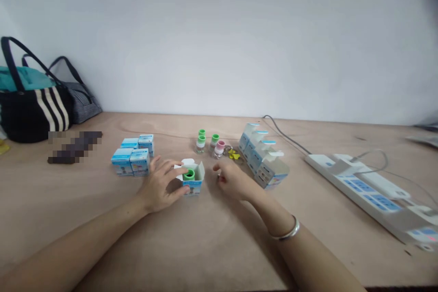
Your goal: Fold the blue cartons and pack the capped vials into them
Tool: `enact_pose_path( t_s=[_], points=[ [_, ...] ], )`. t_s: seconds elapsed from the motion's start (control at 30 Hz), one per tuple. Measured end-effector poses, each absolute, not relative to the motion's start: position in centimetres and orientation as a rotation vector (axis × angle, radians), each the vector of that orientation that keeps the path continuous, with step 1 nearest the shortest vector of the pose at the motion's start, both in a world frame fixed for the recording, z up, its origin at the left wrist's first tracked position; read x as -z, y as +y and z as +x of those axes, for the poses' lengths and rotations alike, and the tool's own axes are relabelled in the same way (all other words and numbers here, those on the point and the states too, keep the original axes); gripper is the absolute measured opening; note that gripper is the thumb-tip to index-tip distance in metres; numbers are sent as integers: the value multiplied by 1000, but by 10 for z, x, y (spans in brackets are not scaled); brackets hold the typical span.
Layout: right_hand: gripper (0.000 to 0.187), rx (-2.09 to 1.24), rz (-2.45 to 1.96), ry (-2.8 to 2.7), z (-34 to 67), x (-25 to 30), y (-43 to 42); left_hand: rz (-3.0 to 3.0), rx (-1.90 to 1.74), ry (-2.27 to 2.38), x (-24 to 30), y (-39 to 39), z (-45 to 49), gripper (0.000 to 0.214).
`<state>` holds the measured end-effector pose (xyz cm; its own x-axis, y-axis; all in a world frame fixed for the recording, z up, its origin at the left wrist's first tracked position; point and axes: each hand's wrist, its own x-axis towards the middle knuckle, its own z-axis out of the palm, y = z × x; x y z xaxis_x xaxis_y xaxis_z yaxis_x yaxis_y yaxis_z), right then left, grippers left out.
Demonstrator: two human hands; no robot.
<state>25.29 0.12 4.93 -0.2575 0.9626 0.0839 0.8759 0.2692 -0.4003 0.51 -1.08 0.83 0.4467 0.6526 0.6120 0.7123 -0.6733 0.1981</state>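
Two hands work close together: the left hand (159,187) clasps an open carton (194,185) from the side, a green-capped bottle (188,174) standing inside it, right against the fingers. Just across, the right hand (232,181) curls near a pink-capped bottle (219,149); whether it pinches anything, I can't tell.

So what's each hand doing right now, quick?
Left hand: closed around an open cardboard carton, apparently holding it.
Right hand: loosely closed, nothing visible in it.
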Motion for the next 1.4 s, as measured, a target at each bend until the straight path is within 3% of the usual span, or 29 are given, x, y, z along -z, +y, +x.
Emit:
enact_pose_path(
  t_s=[0.17, 0.27, 0.47, 0.67, 0.77, 0.9, 1.23, 1.4],
  points=[
    [40, -837, -1031, -1812, 235, -63, -1, -2618, 1066, -1234, -10, -12, 6, 34],
    [47, -937, -885, -1687, 220, -66, -6, -2635, 1063, -1262, -11, -14, 7, 34],
    [42, -945, -960, -1811, 214, -59, -11, -2627, 1057, -1238, -9, -12, 5, 35],
    [23, -576, -1049, -1892, 220, -57, -9, -2626, 1070, -1208, -8, -10, 5, 34],
    [25, -508, -1130, -1741, 217, -52, -6, -2614, 1047, -1213, -9, -11, 5, 34],
    [36, -589, -1096, -1788, 210, -47, -2, -2608, 1007, -1221, -8, -11, 5, 36],
    [16, -813, -936, -1779, 210, -51, -3, -2612, 1043, -1168, -7, -10, 6, 37],
    [18, -864, -1017, -1530, 216, -47, 1, -2558, 1288, -1161, 0, -9, 5, 61]
  ],
)
